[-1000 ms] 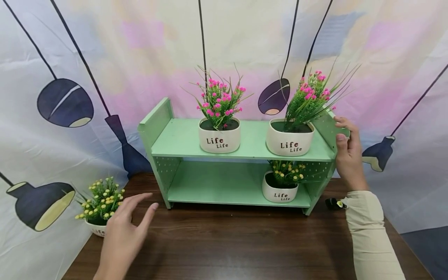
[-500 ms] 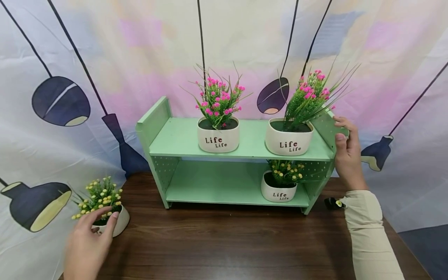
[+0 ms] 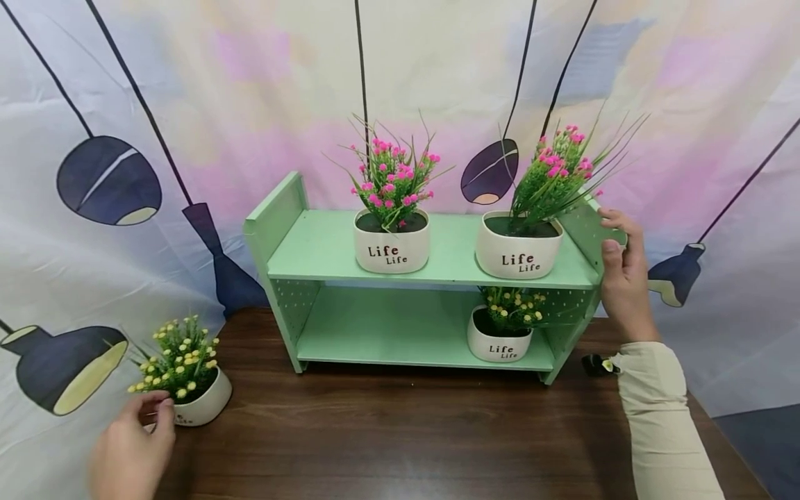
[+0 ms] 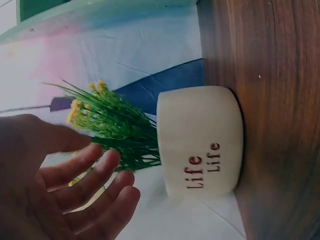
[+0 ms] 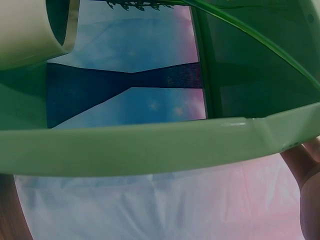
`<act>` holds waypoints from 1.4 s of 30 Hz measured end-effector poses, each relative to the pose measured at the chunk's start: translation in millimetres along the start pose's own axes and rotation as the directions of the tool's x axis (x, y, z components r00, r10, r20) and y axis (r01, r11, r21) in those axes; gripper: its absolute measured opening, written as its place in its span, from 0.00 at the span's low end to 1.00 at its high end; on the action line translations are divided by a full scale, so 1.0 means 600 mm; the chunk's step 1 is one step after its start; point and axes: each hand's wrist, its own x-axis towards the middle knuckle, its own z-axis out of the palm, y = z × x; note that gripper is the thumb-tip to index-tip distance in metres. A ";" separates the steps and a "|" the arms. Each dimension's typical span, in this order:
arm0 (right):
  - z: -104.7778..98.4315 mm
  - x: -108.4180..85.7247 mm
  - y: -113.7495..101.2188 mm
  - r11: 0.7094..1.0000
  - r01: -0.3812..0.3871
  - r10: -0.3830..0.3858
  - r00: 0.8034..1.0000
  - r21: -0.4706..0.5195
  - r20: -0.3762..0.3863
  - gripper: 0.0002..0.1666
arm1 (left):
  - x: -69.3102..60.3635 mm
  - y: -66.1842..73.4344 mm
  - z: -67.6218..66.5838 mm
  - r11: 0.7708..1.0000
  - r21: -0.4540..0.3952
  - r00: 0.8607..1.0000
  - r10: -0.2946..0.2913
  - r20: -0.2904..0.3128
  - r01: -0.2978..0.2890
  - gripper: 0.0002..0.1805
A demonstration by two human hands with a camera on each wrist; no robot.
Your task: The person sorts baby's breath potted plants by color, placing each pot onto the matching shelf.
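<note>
At the table's left, a white oval "Life" pot holds green leaves and yellow flowers. My left hand is beside its near left side, holding nothing, with fingers loosely bent. In the left wrist view the fingers overlap the leaves, apart from the pot's wall; whether they touch the leaves I cannot tell. A light green two-tier shelf stands mid-table. My right hand grips its right side panel, thumb on the near side and fingers over the edge; the fingertips are partly hidden.
Two white pots with pink flowers, a middle one and a right one, stand on the upper tier. A smaller yellow-flowered pot sits at the lower tier's right. A small black object lies by my right sleeve. A printed curtain hangs behind.
My left hand has moved left and down from in front of the left pot, exposing more of it. That pot stays put. The right hand keeps its grip on the shelf.
</note>
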 end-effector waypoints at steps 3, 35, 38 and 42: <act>0.001 0.000 -0.003 1.000 0.002 -0.002 1.000 0.001 -0.001 0.27 | 0.010 -0.019 0.001 1.000 -0.019 1.000 0.000 -0.015 -0.001 0.16; 0.002 0.000 0.000 1.000 0.016 -0.016 1.000 0.002 -0.001 0.26 | 0.038 -0.081 0.033 0.895 0.034 0.896 0.443 0.031 -0.444 0.07; 0.001 0.001 0.001 1.000 0.013 -0.013 1.000 -0.001 0.001 0.26 | 0.032 -0.067 0.036 0.885 0.030 0.885 0.462 0.059 -0.464 0.08; 0.001 0.000 0.001 1.000 0.014 -0.014 1.000 -0.001 0.002 0.26 | 0.021 -0.048 0.040 0.895 0.043 0.891 0.437 0.123 -0.445 0.08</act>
